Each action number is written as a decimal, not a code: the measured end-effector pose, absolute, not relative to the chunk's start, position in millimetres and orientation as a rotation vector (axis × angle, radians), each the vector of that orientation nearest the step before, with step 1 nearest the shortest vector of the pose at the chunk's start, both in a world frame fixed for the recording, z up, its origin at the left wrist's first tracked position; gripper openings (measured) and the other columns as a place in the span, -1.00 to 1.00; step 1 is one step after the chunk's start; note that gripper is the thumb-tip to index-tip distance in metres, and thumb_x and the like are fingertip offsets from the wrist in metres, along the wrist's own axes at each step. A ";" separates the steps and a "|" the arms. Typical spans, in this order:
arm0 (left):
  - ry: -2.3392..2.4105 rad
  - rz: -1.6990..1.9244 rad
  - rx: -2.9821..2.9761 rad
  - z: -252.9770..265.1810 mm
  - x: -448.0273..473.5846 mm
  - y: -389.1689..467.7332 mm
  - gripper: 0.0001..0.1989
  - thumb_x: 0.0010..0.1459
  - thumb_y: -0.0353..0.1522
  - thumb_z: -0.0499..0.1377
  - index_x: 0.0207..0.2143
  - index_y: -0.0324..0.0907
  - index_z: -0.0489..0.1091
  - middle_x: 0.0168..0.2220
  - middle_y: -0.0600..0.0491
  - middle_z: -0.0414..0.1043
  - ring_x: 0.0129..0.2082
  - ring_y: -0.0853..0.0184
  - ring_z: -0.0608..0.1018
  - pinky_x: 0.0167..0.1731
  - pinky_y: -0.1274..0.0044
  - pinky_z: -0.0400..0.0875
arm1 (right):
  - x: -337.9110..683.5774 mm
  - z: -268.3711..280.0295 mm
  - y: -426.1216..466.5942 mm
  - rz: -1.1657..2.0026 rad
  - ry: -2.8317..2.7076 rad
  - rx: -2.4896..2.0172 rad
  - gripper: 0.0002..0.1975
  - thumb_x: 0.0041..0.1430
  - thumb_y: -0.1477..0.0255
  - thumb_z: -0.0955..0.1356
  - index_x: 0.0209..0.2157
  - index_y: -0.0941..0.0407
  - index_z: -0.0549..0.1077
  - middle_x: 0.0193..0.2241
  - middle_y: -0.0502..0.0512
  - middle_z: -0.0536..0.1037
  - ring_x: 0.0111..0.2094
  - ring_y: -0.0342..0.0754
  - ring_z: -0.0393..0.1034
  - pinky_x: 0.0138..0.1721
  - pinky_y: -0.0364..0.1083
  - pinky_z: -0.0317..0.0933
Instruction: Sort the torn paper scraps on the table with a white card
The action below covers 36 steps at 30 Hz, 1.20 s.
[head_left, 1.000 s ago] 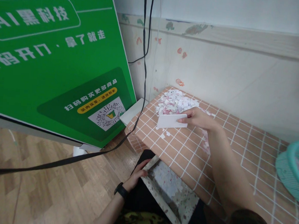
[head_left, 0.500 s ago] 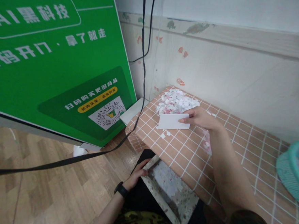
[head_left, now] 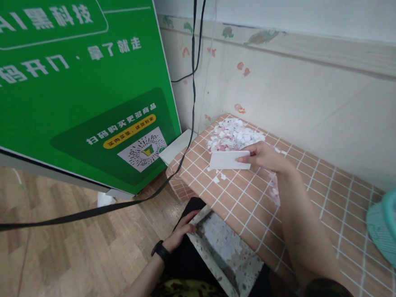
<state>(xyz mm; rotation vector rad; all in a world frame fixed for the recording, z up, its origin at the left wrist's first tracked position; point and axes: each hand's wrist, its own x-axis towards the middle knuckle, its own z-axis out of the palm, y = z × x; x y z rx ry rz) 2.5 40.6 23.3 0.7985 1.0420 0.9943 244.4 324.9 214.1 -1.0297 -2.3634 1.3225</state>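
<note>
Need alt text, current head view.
The right hand holds a flat white rectangular piece in front of a heap of white and pink paper scraps on a brown, white-gridded tabletop. The left hand grips a speckled grey open container at the tabletop's near edge.

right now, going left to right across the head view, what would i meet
Green sign → left hand → white card → right hand → teal basket.
</note>
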 end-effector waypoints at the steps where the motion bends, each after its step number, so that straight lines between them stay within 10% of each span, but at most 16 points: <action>1: 1.039 0.994 0.798 23.6 2.6 40.6 -0.34 -0.06 -0.45 0.08 0.18 -0.15 0.31 0.09 0.01 0.46 0.14 -0.01 0.35 0.13 0.23 0.13 | 244.0 214.8 324.2 1.318 -2.364 -1.036 -0.71 0.01 0.21 0.42 -0.32 0.12 0.62 -0.44 0.02 0.60 -0.39 -0.06 0.44 -0.35 -0.11 0.29; 36: 1.094 0.978 0.805 29.9 4.0 41.6 -0.33 -0.08 -0.43 0.08 0.17 -0.16 0.33 0.04 0.01 0.49 0.12 -0.02 0.35 0.12 0.22 0.14 | 230.2 225.1 312.4 1.066 -2.542 -0.932 -0.70 0.13 0.20 0.34 -0.36 0.11 0.60 -0.49 -0.01 0.54 -0.43 -0.10 0.35 -0.40 -0.12 0.16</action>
